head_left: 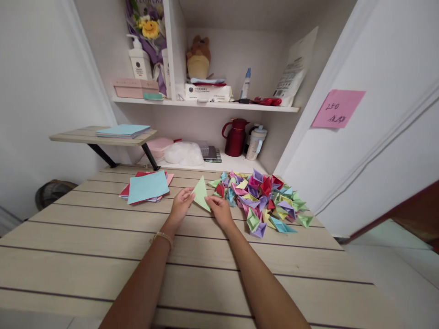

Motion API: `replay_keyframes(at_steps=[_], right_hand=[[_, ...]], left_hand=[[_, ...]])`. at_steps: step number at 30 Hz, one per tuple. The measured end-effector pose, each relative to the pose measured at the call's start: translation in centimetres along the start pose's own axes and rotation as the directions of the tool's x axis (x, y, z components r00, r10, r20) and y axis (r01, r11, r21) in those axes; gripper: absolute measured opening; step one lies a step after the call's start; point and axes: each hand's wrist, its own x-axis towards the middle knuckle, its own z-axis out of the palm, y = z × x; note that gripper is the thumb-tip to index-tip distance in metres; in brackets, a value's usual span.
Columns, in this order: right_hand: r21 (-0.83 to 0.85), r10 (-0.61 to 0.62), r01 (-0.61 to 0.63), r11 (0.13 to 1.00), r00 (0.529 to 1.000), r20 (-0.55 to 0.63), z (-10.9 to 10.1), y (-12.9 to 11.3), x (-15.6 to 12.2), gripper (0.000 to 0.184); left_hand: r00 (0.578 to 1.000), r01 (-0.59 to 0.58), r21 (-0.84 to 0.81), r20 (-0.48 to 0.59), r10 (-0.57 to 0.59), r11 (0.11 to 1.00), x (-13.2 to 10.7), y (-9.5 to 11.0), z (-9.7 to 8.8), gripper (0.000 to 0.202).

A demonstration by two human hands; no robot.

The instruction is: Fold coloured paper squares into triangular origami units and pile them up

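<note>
A light green sheet of paper (200, 194), folded into a triangle, is held just above the table between both hands. My left hand (182, 203) pinches its left edge between thumb and fingers. The lower right corner is gripped by my right hand (219, 209), its fingers closed on the paper. To the right lies a heap of folded paper boats (254, 192) in green, purple, pink, red, yellow and blue. On the left is a loose stack of coloured paper (148, 187) with a light blue sheet on top.
A small raised shelf (75, 133) with more blue paper (124, 130) stands at the back left. Behind the table (192, 246) are a plastic bag (184, 153), a dark red jug (235, 138) and a pale cup (256, 143). A pink note (339, 108) hangs at the right.
</note>
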Motion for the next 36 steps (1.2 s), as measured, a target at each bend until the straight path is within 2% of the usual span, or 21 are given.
replay_keyframes(at_steps=[5, 10, 16, 21, 26, 36], right_hand=[[-0.032, -0.006, 0.007, 0.999, 1.0, 0.009, 0.0, -0.1, -0.1, 0.024], [0.011, 0.025, -0.025, 1.0, 1.0, 0.01, 0.2, 0.0, -0.3, 0.021], [0.072, 0.042, -0.045, 0.996, 0.998, 0.041, 0.2, -0.3, -0.3, 0.023], [0.106, 0.038, -0.051, 0.993, 0.991, 0.127, 0.1, -0.3, -0.2, 0.024], [0.11, 0.049, -0.066, 0.992, 0.987, 0.153, 0.2, -0.2, -0.2, 0.027], [0.129, 0.051, -0.075, 0.989, 0.983, 0.175, 0.3, -0.5, -0.3, 0.031]], left_hand=[[0.999, -0.007, 0.036, 0.039, 0.006, 0.999, -0.2, 0.0, 0.5, 0.033], [0.998, 0.005, 0.088, 0.063, -0.01, 0.996, -0.5, -0.4, 0.8, 0.033], [0.992, -0.117, 0.157, 0.075, 0.106, 0.981, -0.4, -1.0, 0.8, 0.036], [0.99, -0.14, 0.187, 0.043, 0.134, 0.972, -0.6, -0.9, 0.8, 0.039], [0.984, -0.178, 0.205, 0.057, 0.17, 0.962, -0.8, -0.4, 1.0, 0.04], [0.991, -0.122, 0.185, 0.074, 0.11, 0.975, -0.7, -0.8, 0.9, 0.041]])
